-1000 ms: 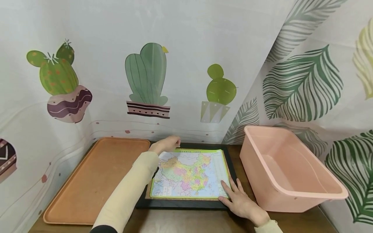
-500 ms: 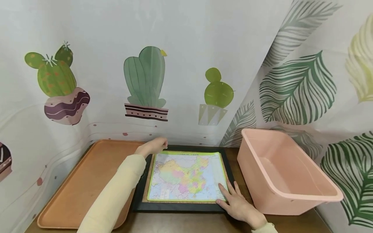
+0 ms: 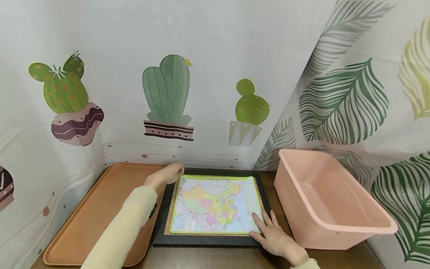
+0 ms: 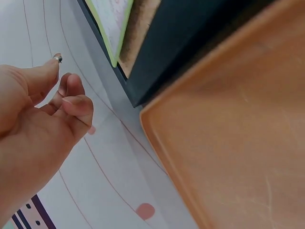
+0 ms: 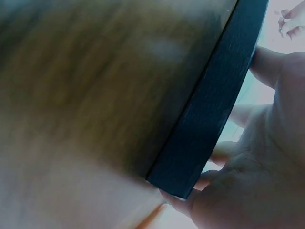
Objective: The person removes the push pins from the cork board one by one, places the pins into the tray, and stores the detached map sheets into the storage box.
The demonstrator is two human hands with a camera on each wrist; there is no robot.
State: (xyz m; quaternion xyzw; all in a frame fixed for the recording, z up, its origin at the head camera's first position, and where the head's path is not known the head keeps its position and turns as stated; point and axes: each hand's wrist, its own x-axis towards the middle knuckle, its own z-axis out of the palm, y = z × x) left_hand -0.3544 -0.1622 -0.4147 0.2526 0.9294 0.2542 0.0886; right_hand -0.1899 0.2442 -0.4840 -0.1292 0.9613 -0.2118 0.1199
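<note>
One multicoloured, green-bordered rectangular map [image 3: 215, 205] on a black-framed cork board [image 3: 205, 241]

Beneath the board runs a brown surface [image 3: 201, 257]. Left of it lies a shallow orange-brown tray [image 3: 84, 216]; right of it stands a deep pink tub [image 3: 292, 209]; behind hangs a white cactus-printed curtain [image 3: 215, 33]. Only the left wrist view shows a tiny shiny piece [image 4: 58, 59], too small to identify, apparently pinched by the curled left hand [image 4: 47, 114] at the board's far left corner. Yellow, pink and pale blue, the map lies flat, the right hand [image 3: 275, 233] spread at the board's near right corner.
</note>
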